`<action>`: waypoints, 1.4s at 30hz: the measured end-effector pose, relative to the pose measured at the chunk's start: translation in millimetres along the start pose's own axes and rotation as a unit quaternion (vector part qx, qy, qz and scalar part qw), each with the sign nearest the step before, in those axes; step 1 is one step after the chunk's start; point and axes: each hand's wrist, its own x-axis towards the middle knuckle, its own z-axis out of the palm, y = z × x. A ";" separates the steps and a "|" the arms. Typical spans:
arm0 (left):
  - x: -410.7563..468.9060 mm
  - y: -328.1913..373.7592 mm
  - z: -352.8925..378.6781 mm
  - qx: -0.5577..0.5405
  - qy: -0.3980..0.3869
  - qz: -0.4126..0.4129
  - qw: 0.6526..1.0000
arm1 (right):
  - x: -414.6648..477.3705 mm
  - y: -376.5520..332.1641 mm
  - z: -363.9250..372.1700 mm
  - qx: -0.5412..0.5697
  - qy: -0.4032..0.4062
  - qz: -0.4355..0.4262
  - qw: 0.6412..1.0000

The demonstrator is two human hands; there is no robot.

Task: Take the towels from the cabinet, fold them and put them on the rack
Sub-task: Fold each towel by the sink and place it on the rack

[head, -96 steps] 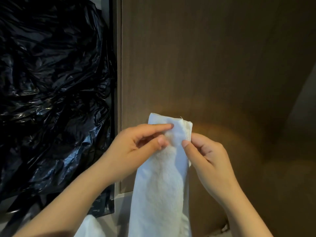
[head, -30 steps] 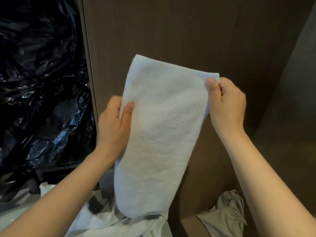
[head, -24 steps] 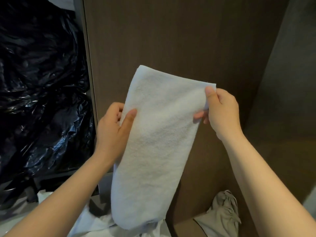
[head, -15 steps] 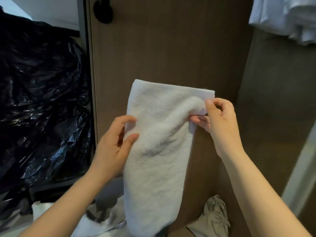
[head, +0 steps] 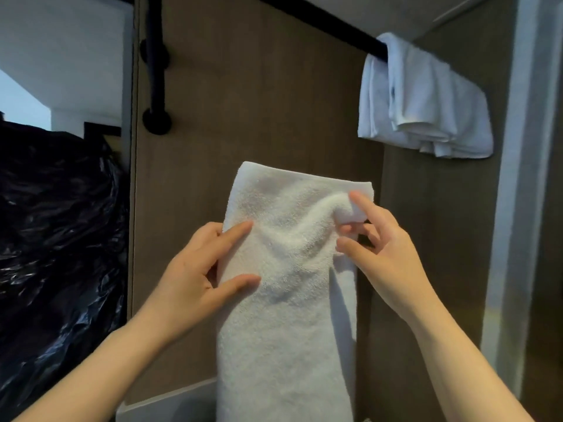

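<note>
A white terry towel [head: 286, 315] hangs folded lengthwise in front of me, its folded top edge at mid-frame. My left hand [head: 195, 272] pinches its left edge between thumb and fingers. My right hand [head: 380, 245] pinches the upper right corner, bunching the cloth there. A black rack bar [head: 344, 28] runs across the top right, and folded white towels [head: 426, 99] hang over it.
A brown wooden cabinet door [head: 259, 86] with a black handle [head: 155, 71] stands behind the towel. Crumpled black plastic [head: 58, 233] fills the left. A pale vertical frame [head: 518, 178] stands at the right edge.
My view has tilted upward, bringing the rack bar and its hanging towels into sight. My right hand has gathered the towel's right corner inward and the left hand's fingers have spread on the left edge.
</note>
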 end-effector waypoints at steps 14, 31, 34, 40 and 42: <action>110.8 38.7 4.7 0.151 -0.008 0.092 0.984 | 86.9 -4.7 -73.1 -0.175 -0.023 -0.084 0.981; 222.4 78.1 -11.3 0.327 0.047 0.147 0.933 | 210.2 -25.8 -86.5 -0.084 0.046 -0.151 0.984; 256.0 85.3 -17.1 0.369 0.080 0.165 0.911 | 244.2 -43.8 -95.2 -0.106 0.083 -0.170 0.976; 311.6 87.2 -28.5 0.394 0.108 0.164 0.898 | 291.3 -74.7 -110.1 -0.180 0.134 -0.179 0.958; 325.8 85.3 -31.9 0.404 0.109 0.158 0.894 | 303.8 -78.7 -110.3 -0.192 0.131 -0.167 0.958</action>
